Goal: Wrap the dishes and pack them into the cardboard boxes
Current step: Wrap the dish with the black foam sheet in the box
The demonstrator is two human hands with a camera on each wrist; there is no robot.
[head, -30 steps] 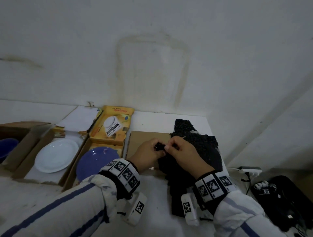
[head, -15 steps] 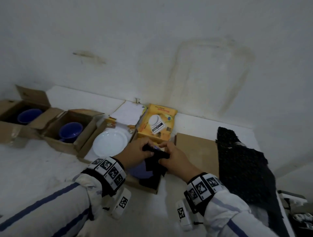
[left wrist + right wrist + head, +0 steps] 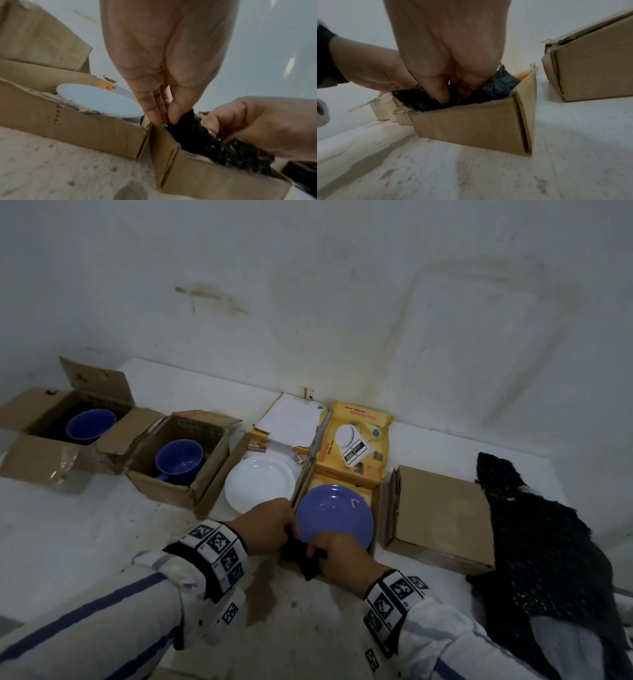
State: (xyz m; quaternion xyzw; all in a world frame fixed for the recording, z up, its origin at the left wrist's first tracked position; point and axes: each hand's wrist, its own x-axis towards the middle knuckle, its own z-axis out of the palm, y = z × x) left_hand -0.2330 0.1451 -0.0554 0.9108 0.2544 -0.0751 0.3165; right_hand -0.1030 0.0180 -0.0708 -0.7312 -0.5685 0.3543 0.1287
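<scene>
Black wrapping sheet (image 3: 303, 556) bunched at the near edge of the yellow-lidded box (image 3: 375, 501), pinched from both sides: left hand (image 3: 265, 523) gripping its left end, right hand (image 3: 337, 553) curling fingers (image 3: 440, 94) into its folds. Purple plate (image 3: 335, 520) lying unwrapped inside that box, just beyond the hands. Apparently at the start of wrapping this plate; next move probably calls for opening the bunched sheet out and drawing it over or under the plate without dragging the plate against the thin cardboard wall. White plate (image 3: 260, 483) bare in the adjoining box to the left. Further left, two open brown cartons (image 3: 191, 494), each holding a purple cup (image 3: 178, 460). To the right, a closed brown box (image 3: 442, 515), contents hidden, and beside it a heap of more black wrap (image 3: 541, 542).
</scene>
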